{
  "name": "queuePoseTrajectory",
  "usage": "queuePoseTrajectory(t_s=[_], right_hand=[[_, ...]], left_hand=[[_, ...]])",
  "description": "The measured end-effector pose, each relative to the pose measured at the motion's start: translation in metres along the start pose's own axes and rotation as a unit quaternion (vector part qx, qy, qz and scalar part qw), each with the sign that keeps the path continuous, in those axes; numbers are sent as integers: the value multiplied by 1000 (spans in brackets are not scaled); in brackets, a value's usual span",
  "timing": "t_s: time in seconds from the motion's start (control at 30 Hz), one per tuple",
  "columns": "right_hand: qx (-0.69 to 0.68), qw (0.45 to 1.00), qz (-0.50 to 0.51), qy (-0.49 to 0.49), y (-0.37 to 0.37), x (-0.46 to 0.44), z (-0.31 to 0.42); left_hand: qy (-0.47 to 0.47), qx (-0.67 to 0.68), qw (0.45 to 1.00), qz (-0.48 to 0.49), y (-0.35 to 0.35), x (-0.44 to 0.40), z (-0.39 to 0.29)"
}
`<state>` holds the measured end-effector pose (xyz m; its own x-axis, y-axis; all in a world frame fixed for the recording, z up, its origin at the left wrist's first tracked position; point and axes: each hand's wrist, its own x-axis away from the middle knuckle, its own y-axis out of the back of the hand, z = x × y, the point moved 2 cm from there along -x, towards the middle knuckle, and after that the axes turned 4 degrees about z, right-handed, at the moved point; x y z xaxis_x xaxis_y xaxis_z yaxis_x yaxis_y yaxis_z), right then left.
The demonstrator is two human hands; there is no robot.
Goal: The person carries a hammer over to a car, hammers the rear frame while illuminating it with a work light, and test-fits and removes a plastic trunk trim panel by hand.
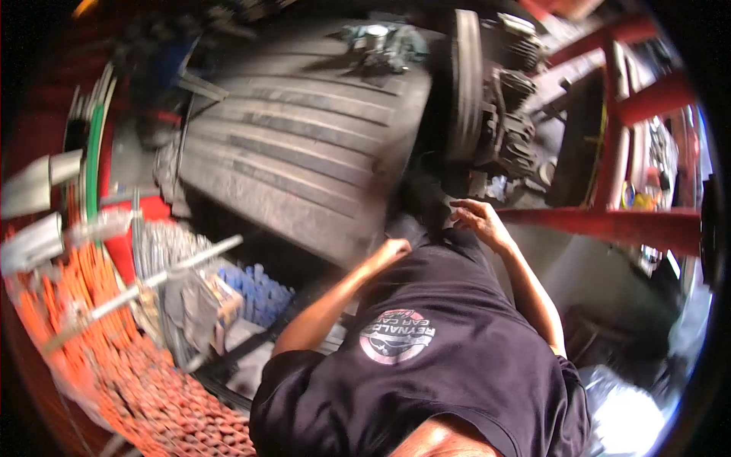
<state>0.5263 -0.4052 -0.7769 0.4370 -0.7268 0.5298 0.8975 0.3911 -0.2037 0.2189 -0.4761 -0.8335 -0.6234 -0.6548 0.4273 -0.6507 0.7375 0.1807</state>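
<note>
My left hand (392, 248) is low at the left side of my black shirt (472, 327), close to the hem. Its fingers look curled but are blurred and partly hidden, so I cannot make out whether they hold anything. On the other side, my right hand (474, 216) is in front of my waist, with bent fingers somewhat apart and nothing visible in them. A red metal beam (601, 228) runs just right of that hand. Ahead of my left hand lies a grey ribbed metal surface (297, 145), smeared by motion.
A greasy metal part (384, 46) sits at the ribbed surface's far end. Dark machine parts (514, 114) line the right, beside a red frame (613, 122). Orange rods (91, 297), a pale bar (164, 278) and blue pieces (255, 293) crowd the left. White plastic (624, 415) is lower right.
</note>
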Motion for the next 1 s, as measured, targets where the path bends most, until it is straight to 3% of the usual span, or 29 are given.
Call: queuePoseTrajectory(t_s=[0.03,0.07,0.13,0.17,0.23,0.3,0.37,0.43,0.5,0.63,0.73,0.8,0.97,1.0], right_hand=[[21,999,33,-4,1,-5,1],[39,997,65,-4,2,-13,2],[47,993,104,-8,-6,-35,-7],[122,987,102,-16,-3,-47,-15],[185,961,176,102,1,-70,-30],[-158,964,214,-8,-13,-99,-46],[142,964,204,93,-43,-94,8],[132,967,190,110,-57,-105,16],[174,959,177,136,-68,-111,48],[156,969,138,130,-65,-150,46],[151,964,104,194,-59,-217,4],[155,973,87,150,-69,-253,12],[183,973,22,136,-96,-389,30],[242,964,7,105,-103,-419,32]], left_hand=[[-41,-13,999,33,-9,6,3],[-19,-23,999,37,-7,15,-19],[57,67,993,-79,-14,36,-16],[89,104,981,-136,-14,44,-19],[86,170,955,-228,-13,68,-11],[184,327,894,-245,15,93,-30],[191,271,894,-302,51,116,-38],[136,106,893,-416,79,134,-5],[170,36,870,-462,114,151,19],[180,33,881,-436,186,164,13],[230,69,861,-448,255,162,25],[258,49,855,-448,302,150,30],[244,-3,857,-454,492,77,110],[203,-22,864,-460,535,57,126]])
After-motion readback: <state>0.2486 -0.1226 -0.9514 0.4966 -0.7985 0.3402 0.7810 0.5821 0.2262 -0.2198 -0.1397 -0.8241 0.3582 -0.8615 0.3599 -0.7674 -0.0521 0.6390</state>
